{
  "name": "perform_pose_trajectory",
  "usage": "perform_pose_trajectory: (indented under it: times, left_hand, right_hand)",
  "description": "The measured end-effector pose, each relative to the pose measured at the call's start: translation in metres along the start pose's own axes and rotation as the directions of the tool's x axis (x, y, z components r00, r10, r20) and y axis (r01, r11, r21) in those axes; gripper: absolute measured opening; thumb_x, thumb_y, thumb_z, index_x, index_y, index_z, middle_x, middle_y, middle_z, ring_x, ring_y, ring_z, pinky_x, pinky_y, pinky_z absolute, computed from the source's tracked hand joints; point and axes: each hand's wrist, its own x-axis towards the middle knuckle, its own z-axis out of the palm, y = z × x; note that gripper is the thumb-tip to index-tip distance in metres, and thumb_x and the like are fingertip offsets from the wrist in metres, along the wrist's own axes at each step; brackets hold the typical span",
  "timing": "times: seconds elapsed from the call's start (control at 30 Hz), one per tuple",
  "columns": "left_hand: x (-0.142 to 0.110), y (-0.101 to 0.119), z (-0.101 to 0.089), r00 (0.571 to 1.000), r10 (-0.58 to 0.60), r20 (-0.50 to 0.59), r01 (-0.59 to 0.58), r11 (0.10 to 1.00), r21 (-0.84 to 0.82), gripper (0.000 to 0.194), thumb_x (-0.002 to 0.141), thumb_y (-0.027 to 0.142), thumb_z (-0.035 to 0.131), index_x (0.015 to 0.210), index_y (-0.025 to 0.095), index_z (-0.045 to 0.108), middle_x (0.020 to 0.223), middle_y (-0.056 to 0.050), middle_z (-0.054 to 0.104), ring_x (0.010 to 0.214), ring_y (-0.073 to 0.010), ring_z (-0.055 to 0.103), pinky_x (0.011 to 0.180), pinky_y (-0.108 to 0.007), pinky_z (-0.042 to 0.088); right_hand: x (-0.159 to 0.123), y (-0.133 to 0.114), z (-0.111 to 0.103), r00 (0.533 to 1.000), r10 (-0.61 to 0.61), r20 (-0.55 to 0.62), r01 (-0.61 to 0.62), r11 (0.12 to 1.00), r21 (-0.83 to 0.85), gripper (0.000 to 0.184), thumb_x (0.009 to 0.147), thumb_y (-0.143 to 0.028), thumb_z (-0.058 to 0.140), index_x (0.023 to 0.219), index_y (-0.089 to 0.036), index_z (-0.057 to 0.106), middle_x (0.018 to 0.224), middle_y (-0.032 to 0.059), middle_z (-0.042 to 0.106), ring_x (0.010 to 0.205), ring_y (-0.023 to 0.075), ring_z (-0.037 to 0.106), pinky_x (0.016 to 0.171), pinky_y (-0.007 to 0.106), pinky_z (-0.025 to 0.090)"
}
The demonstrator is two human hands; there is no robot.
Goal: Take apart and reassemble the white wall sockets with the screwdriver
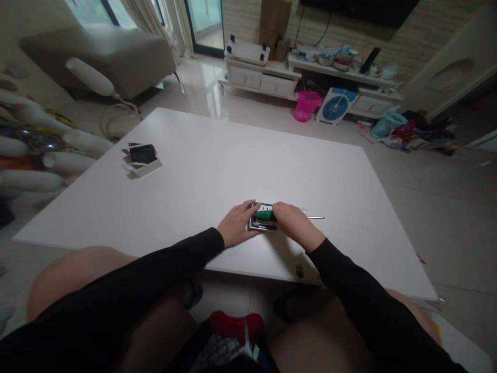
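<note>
The small framed device [255, 227] lay on the white worktop [217, 171], a little in from the middle of its near edge. Its inside appeared exposed, though fine parts were too small to identify. Your left hand [236, 225] was partly open, thumb and fingers curved about the device's left end and holding it there. Your right hand [295, 223] was closed around the screwdriver, its green handle [266, 215] lying over the device and its metal shaft [316, 217] projecting towards the worktop's right edge.

Finding one: the handle sat above the exposed interior. In my judgement, a drop or downward press could have marked or cracked what lay beneath.

Finding two: the tip pointed outward, unguarded. Turning the tool without first lifting it clear could have swept the tip across the device or into your left fingers.

Finding three: the worktop looked smooth. With only the left end held, a hard push might have made the device skid or swivel; any loose small part could have rolled away unseen.

Further out, a small brown object [299, 271] lay by the near edge, close to your right forearm; a backward draw of the sleeve risked knocking it off. The opened box [149, 168], with a dark item [143, 154] on it, stood near the far left, well apart, and presented little hazard.
</note>
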Motion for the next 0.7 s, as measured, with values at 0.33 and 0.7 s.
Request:
perform_pose_trajectory:
  times: [0.33, 0.7]
  left_hand:
    - [0.0000, 0.0002, -0.0003, 1.000, 0.007, 0.011, -0.007, 1.000, 0.005, 0.083, 0.086, 0.051, 0.075, 0.153, 0.021, 0.036, 0.151, -0.018, 0.045, 0.137, -0.0347, 0.051, 0.113, -0.051, 0.046]
    - [-0.0004, -0.0002, 0.0004, 1.000, 0.001, 0.010, -0.001, 1.000, -0.003, 0.084, 0.084, 0.047, 0.078, 0.152, 0.021, 0.037, 0.152, -0.018, 0.045, 0.138, -0.0346, 0.051, 0.114, -0.051, 0.044]
  right_hand:
    - [0.0023, 0.0030, 0.0026, 1.000, -0.006, 0.005, 0.006, 1.000, 0.018, 0.019, 0.098, -0.017, 0.056, 0.113, -0.008, 0.064, 0.110, 0.0182, 0.071, 0.097, 0.0275, 0.072, 0.075, 0.032, 0.051]
    - [0.0045, 0.0054, 0.0056, 1.000, -0.011, -0.017, 0.013, 0.997, 0.080, 0.019, 0.094, -0.015, 0.057, 0.111, -0.011, 0.063, 0.109, 0.0163, 0.073, 0.099, 0.0263, 0.069, 0.079, 0.033, 0.048]
